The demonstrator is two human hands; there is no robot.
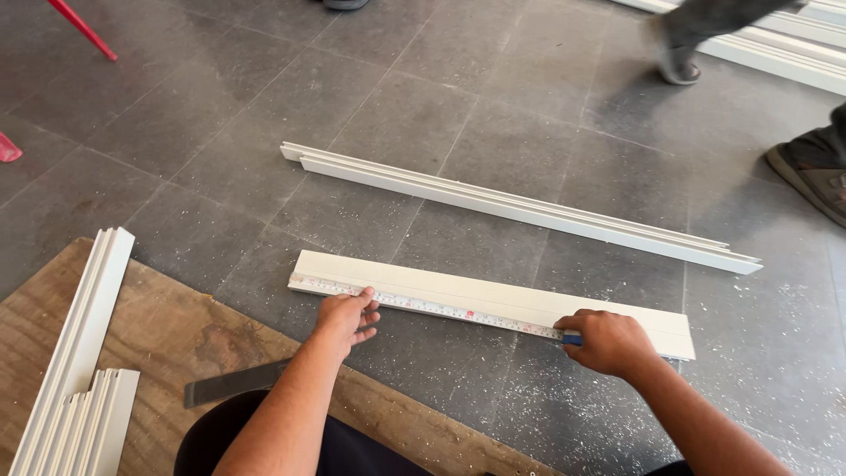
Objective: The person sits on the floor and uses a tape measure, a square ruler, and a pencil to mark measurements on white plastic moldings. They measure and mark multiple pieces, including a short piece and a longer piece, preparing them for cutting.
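**Tape stretched along a white board**

The right hand (pixel 608 342) gripped a blue tape measure case (pixel 573 338), fingers curled around it. The left hand (pixel 345 317) pressed the pale steel tape blade (pixel 441 308) flat, fingers spread, onto the flat white rectangular board (pixel 493 295) lying at frame centre on the grey tiled floor (pixel 176 115).

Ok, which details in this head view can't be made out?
- Tape measure case: hidden inside the right hand; only a blue bit shows.
- Markings on the metal tape blade along the flat white board: too small.
- Flat dark metal tool: one end behind the left forearm.
- Nearby people's feet: blurred, cut by the top edge.
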